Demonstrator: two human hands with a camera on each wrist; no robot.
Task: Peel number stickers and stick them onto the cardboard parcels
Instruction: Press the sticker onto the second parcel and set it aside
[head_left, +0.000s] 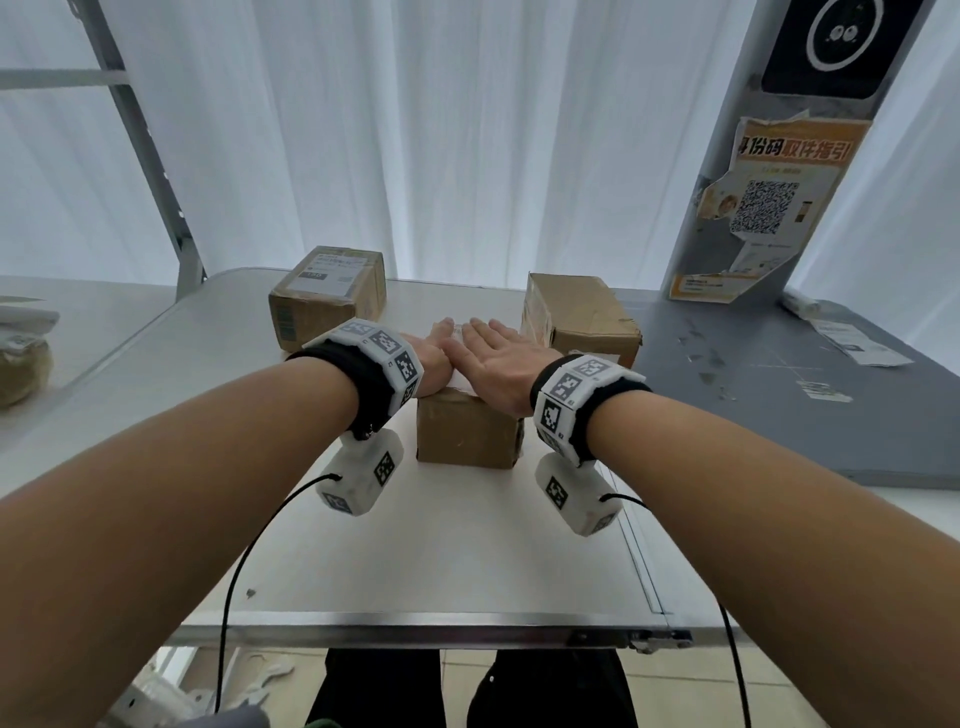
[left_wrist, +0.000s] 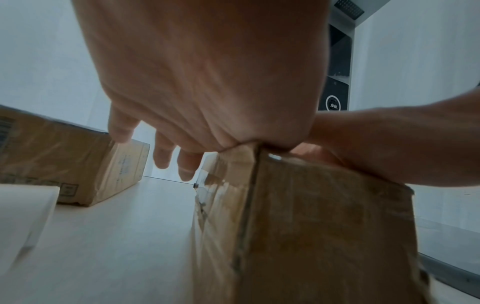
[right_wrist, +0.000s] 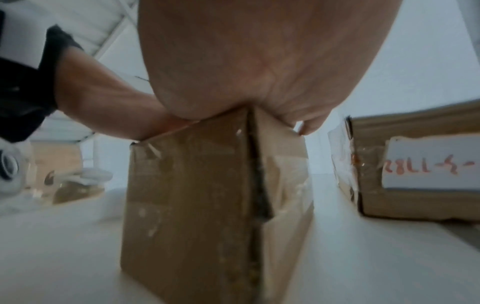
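Both hands, left hand (head_left: 432, 358) and right hand (head_left: 497, 358), press flat, fingers straight, atop the middle parcel (head_left: 467, 434) directly beneath them

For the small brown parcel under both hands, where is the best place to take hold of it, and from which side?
Probably the small parcel is best gripped on its two opposite vertical side faces, coming from above. Both the left hand and right hand lie flat on its top, and its left and right sides stand apart from the neighbouring boxes.

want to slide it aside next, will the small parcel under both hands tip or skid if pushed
The small parcel probably skids rather than tips: it sits flat on the smooth white table. It looks stiff, with square cardboard corners. Its glossy tape may feel slick under the left hand and right hand.
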